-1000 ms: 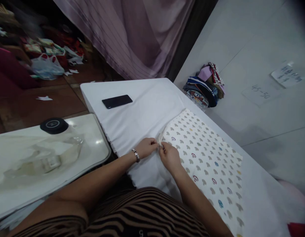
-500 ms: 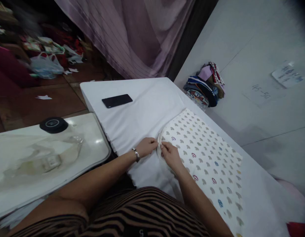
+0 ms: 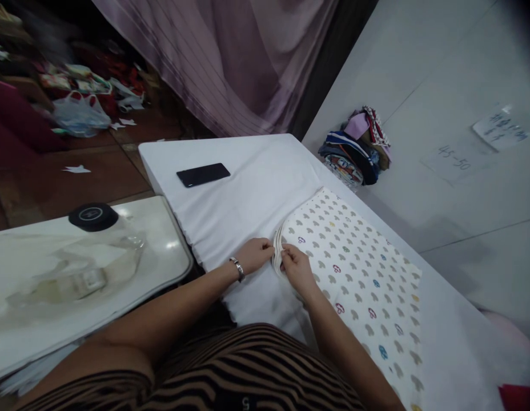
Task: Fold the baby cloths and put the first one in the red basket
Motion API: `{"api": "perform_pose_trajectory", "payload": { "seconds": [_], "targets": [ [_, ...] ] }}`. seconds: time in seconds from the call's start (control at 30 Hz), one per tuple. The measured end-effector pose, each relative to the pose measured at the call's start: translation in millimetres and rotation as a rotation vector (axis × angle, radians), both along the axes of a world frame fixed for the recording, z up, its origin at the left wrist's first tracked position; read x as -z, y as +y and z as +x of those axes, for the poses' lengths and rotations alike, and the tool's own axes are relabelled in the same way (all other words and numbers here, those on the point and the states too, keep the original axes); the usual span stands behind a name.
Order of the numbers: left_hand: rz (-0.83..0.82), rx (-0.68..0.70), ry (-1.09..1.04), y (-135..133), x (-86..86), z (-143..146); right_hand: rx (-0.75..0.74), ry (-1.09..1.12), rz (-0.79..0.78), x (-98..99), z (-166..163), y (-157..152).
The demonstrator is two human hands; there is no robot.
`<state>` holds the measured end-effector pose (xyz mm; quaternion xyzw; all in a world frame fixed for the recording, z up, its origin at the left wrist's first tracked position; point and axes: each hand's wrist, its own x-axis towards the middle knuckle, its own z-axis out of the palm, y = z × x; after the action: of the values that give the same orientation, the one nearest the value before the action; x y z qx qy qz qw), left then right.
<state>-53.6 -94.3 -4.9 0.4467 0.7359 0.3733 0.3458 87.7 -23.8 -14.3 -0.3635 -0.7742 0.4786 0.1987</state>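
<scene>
A folded white cloth [image 3: 354,268] printed with small grey, red and blue shapes lies on the white-covered table [image 3: 256,182]. Its near-left edge shows several layers. At that edge my left hand [image 3: 257,255], with a metal bracelet at the wrist, pinches the layers from the left side. My right hand [image 3: 297,268] rests over the cloth's corner, thumb and fingertips closed on the same layered edge. The two sets of fingertips are almost touching.
A black phone [image 3: 204,174] lies on the table. To the left stands a white sewing-machine-like bench [image 3: 162,240] with a round black container [image 3: 93,216]. A pile of folded clothes [image 3: 354,148] sits against the wall. Beyond the table hangs a mauve curtain [image 3: 248,63].
My right fingertips have shifted very slightly on the cloth's edge, and the layers there look a little more parted. The rest is unchanged.
</scene>
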Motion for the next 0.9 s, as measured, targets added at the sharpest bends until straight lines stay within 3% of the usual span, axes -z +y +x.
{"api": "perform_pose_trajectory", "payload": {
  "seconds": [0.63, 0.9],
  "targets": [
    [-0.024, -0.004, -0.029, -1.6, -2.5, 1.8, -0.018, 0.032, 0.089, 5.8, -2.7, 1.3],
    [-0.057, -0.007, -0.071, -0.1, 5.5, 0.4, -0.007, 0.005, 0.118, 4.3, -2.6, -1.2]
  ]
}}
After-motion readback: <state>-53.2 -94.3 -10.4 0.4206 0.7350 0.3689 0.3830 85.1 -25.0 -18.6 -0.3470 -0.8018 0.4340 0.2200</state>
